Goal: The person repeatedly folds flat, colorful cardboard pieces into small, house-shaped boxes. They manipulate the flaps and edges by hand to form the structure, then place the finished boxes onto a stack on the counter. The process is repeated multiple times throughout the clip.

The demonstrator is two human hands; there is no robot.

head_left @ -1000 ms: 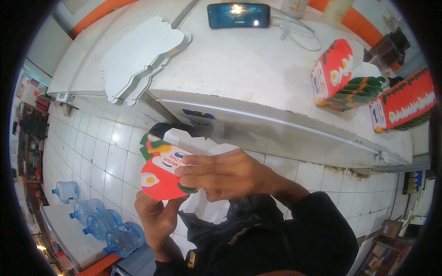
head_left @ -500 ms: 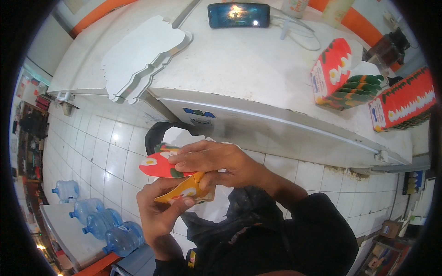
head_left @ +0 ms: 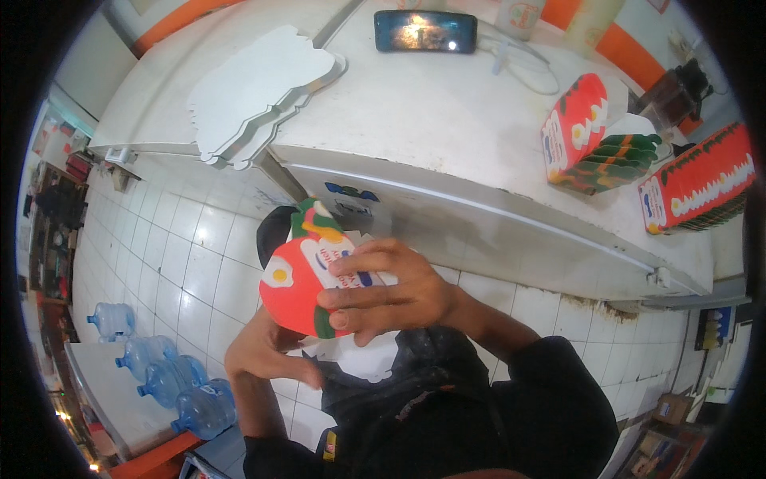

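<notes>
A printed paper food carton [head_left: 294, 294], red with egg pictures and a green and yellow side flap, is held up in front of me. My right hand [head_left: 391, 289] lies over its printed face, fingers spread across the panel and pressing on it. Below and to the left, my left hand [head_left: 267, 351] supports the carton from behind. Its thumb is stretched out off the carton, and the other fingers are hidden behind it. White flat cardboard pieces [head_left: 369, 359] rest on my lap under the hands.
On the white counter [head_left: 415, 112] lies a stack of white carton blanks [head_left: 247, 88] at left. A phone [head_left: 425, 32] and cable are at the back. Folded red cartons [head_left: 576, 120] and a nested row of cartons [head_left: 698, 184] stand right. Blue water jugs [head_left: 203, 409] are lower left.
The carton has turned so its red printed face shows, and its yellow panel has gone from view. My left thumb has come off the yellow panel; my right fingers have spread over the red face.
</notes>
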